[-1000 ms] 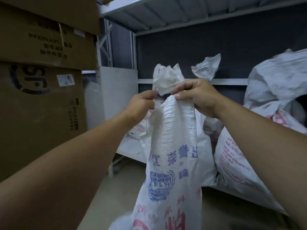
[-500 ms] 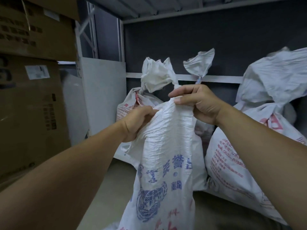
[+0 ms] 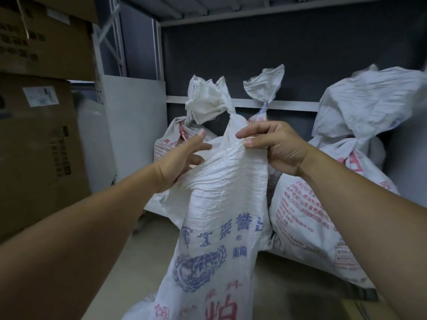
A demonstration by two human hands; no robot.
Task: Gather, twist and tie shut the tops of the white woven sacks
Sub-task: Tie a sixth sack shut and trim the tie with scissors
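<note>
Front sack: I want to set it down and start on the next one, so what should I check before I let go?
1. Top of the front sack gathered into a narrow neck: ok.
2. Knot or tie round that neck: cannot tell; none shows from this side.
3. Right hand holding: ok; it pinches the fabric just below the neck.
4. Left hand holding: not ok; its fingers lie straight against the sack's side and grip nothing.
5. Bottom of the sack supported: cannot tell; it runs out of the picture.
</note>
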